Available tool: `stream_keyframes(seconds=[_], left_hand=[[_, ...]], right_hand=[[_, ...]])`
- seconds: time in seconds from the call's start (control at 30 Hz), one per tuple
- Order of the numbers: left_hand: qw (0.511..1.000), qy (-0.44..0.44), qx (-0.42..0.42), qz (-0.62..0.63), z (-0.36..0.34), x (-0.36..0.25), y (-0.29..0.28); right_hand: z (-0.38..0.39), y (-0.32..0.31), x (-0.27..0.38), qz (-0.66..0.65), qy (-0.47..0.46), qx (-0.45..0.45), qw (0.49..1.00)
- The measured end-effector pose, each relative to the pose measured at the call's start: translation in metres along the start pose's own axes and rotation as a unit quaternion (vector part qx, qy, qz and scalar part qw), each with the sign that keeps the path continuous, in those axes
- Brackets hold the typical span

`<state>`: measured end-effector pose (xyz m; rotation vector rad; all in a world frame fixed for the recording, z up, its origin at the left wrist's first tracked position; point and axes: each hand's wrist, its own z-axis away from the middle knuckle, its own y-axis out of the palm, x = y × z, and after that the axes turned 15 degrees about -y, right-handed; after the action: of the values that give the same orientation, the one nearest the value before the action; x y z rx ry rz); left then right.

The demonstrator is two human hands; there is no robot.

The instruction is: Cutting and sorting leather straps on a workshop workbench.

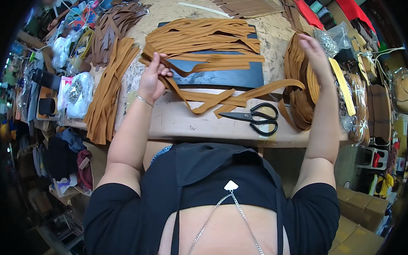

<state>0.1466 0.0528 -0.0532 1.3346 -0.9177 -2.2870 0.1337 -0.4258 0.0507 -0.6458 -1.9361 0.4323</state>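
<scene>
My left hand (155, 78) is closed round several tan-brown strips of zipper tape, whose loose lengths trail to the right and down the bench. More cut zipper tape (202, 35) lies in a layered bundle on a dark blue board (214, 78) just beyond it. Fingers stretched out, my right hand (315, 57) is at the far side of a big coil of zipper tape (297, 86); whether it touches the coil I cannot tell. One tape end runs from that coil leftward across the bench. Black-handled scissors (256, 118) lie partly open near the front edge, held by neither hand.
Long tan strips (108, 92) hang over the bench's front edge at left, with dark brown strips (115, 27) behind. A clear plastic bag (330, 42) and a yellow strip (342, 85) are at right. Cardboard boxes (360, 209) stand low at right.
</scene>
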Motion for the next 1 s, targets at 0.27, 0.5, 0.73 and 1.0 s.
stream_keyframes(seconds=[0.27,0.5,0.73,1.0], left_hand=[[0.961,-0.036,0.062,-0.267,0.056,0.021,0.068],[0.946,-0.069,0.053,-0.311,0.079,0.019,0.063],[0.95,-0.017,0.075,-0.303,0.083,0.031,0.049],[0.977,0.01,0.108,-0.183,0.085,0.026,0.043]], right_hand=[[0.043,0.185,0.161,-0.296,-0.059,0.185,0.935],[0.065,0.219,0.152,-0.287,-0.077,0.14,0.945],[0.086,0.231,0.159,-0.356,-0.025,0.124,0.926],[0.084,0.224,0.164,-0.48,0.084,0.026,0.873]])
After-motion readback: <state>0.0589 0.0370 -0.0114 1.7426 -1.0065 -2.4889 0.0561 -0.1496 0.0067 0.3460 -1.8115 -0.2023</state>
